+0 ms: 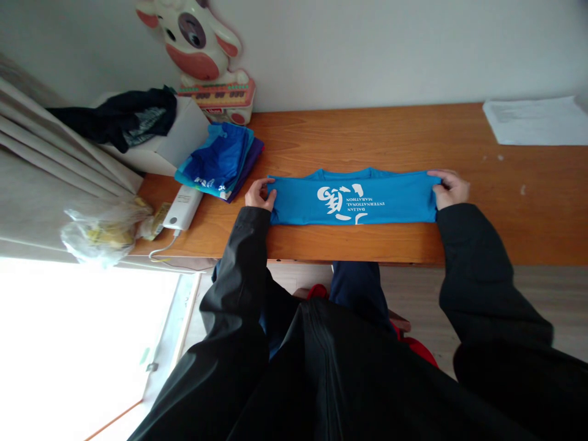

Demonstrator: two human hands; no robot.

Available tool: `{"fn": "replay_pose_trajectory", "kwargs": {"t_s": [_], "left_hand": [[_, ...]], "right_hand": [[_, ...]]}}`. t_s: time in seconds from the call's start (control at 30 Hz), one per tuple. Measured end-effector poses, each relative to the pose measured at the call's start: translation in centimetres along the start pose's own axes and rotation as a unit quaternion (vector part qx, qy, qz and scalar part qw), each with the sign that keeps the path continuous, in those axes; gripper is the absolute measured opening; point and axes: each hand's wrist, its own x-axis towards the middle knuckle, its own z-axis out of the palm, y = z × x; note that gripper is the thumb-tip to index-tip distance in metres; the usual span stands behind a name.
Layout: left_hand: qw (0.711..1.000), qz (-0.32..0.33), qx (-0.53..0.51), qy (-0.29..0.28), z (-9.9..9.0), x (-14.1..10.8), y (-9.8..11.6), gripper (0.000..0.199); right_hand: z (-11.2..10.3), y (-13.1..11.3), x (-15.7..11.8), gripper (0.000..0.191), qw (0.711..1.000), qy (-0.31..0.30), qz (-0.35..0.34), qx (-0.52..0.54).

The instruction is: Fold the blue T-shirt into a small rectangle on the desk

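Observation:
A blue T-shirt (298, 202) with white lettering is folded into a long strip on the wooden table, its collar along the far edge. My left hand (260, 195) pinches the strip's left end between thumb and fingers. At the opposite end, my right hand (451, 188) grips the far right corner in the same way. The strip lies flat and stretched between both hands. To the left of my left hand sits a stack of folded clothes (219, 156) in blue and purple.
On the wooden table (358, 138) stand a cow-shaped toy keyboard (215, 95), a white box (184, 131) with dark cloth (142, 113) on it, and a white corded device (182, 207). A plastic bag (103, 229) rests at the left edge; papers (535, 121) lie far right.

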Motion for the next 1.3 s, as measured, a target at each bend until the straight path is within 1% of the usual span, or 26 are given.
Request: {"fn": "replay_pose_trajectory", "kwargs": {"t_s": [0.13,0.27,0.3,0.37,0.43,0.53,0.63,0.77,0.9,1.03,1.17,1.3], "left_hand": [[1.0,0.006,-0.006,0.011,-0.1,0.0,0.0,0.049],[1.0,0.015,-0.003,0.007,-0.2,0.0,0.2,0.053],[1.0,0.018,-0.001,0.007,-0.2,-0.1,0.3,0.051],[1.0,0.019,0.001,0.005,-0.2,-0.1,0.4,0.041],[1.0,0.015,0.0,-0.002,-0.2,-0.2,0.5,0.032],[1.0,0.009,0.001,-0.008,-0.2,-0.2,0.5,0.032],[1.0,0.005,0.006,0.007,0.0,-0.2,0.3,0.037],[1.0,0.013,-0.003,0.02,0.0,-0.1,0.1,0.041],[1.0,0.011,-0.002,0.006,0.1,-0.1,0.2,0.048],[1.0,0.022,0.007,-0.013,0.2,-0.1,0.0,0.058],[0.999,0.032,0.001,0.011,0.1,-0.2,-0.3,0.058],[0.999,0.031,-0.001,0.017,-0.1,-0.3,0.1,0.059]], "right_hand": [[-0.8,0.3,-0.3,0.047,0.999,-0.034,-0.041,0.013],[-1.3,-0.1,-0.5,0.039,0.999,-0.041,-0.023,-0.001],[-1.4,-0.3,-0.6,0.036,0.999,-0.041,-0.019,-0.01],[-1.3,-0.4,-0.6,0.032,0.999,-0.04,-0.014,-0.025],[-1.1,-0.3,-0.5,0.033,0.999,-0.04,-0.013,-0.029],[-0.8,0.2,-0.4,0.042,0.999,-0.023,-0.012,-0.021],[-0.7,0.3,-0.4,0.052,1.0,-0.006,-0.02,-0.015],[-1.1,0.5,-0.4,0.06,0.999,-0.018,-0.04,-0.007],[-0.7,1.2,0.0,0.069,0.998,-0.027,-0.051,0.019],[-0.1,1.2,0.2,0.077,0.999,-0.009,-0.032,-0.01],[-0.5,0.8,-0.1,0.085,0.998,-0.019,-0.055,-0.034],[-0.4,1.2,-0.1,0.093,0.998,-0.004,-0.038,-0.041]]}}
